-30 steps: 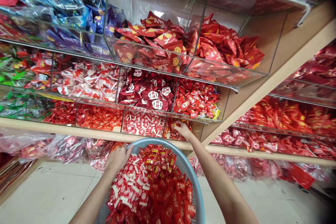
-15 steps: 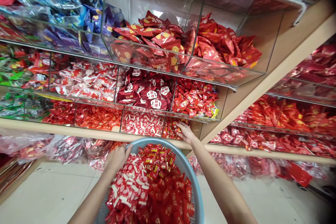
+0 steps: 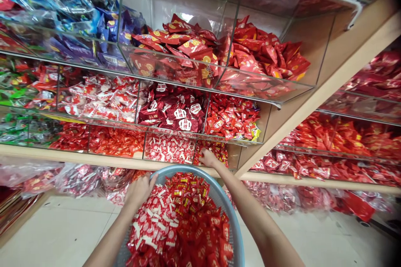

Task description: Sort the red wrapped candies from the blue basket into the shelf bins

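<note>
My left hand (image 3: 140, 190) grips the left rim of a blue-grey plastic basket (image 3: 236, 221), thumb along the edge. Inside the basket lie red-and-white wrapped candies (image 3: 153, 221), small red-and-yellow wrapped candies (image 3: 188, 190) and larger red packets (image 3: 203, 233). Beyond the basket's far rim, my right hand (image 3: 208, 158) is at the small bottom-row bin of red-and-yellow candies (image 3: 221, 152). Its fingers are curled together at the left side of that bin; whatever is between them is hidden.
A bin of red-and-white candies (image 3: 169, 148) adjoins on the left. Clear dividers separate the bins, and a wooden upright (image 3: 282, 125) slants along the right. Maroon packets (image 3: 175, 110) fill a bin above. Bagged candies (image 3: 81, 179) lie under the shelf.
My right hand has shifted left within the bin, and its fingers, spread before, are now curled in. My left hand stays on the basket rim.
</note>
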Demonstrator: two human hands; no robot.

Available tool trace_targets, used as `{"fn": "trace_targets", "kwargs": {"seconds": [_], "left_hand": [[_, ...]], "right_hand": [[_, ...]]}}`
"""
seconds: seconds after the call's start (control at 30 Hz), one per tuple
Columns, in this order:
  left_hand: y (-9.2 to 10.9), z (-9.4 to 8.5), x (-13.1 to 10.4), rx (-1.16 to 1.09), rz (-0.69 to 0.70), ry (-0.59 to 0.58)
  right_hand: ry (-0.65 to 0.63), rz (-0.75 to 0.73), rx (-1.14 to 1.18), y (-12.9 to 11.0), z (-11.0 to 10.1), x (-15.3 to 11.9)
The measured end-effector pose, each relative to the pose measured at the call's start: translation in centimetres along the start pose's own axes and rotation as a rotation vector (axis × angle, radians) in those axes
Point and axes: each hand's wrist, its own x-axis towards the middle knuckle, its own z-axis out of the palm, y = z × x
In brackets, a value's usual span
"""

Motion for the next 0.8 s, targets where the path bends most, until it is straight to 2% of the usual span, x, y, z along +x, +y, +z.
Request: {"fn": "trace_targets", "kwargs": {"seconds": [0.1, 0.23, 0.47, 0.57, 0.7, 0.8], "left_hand": [[-0.1, 0.0, 0.0, 0.005, 0.002, 0.002], [-0.1, 0.0, 0.0, 0.013, -0.003, -0.002], [0.0, 0.1, 0.1, 0.019, -0.008, -0.017], [0.0, 0.1, 0.1, 0.019, -0.008, -0.015], [-0.1, 0.2, 0.2, 0.011, -0.007, 0.0], [-0.1, 0.3, 0.3, 0.01, -0.005, 0.006]], "right_hand": [[-0.05, 0.013, -0.071, -0.5, 0.9, 0.3], [-0.068, 0.014, -0.097, -0.7, 1.2, 0.4], [-0.045, -0.03, 0.028, -0.3, 1.0, 0.0], [0.002, -0.056, 0.174, 0.0, -0.2, -0.9], [0.058, -0.116, 0.448, 0.7, -3.1, -3.5], [0.016, -0.2, 0.388, 0.8, -4.6, -6.2]]}}
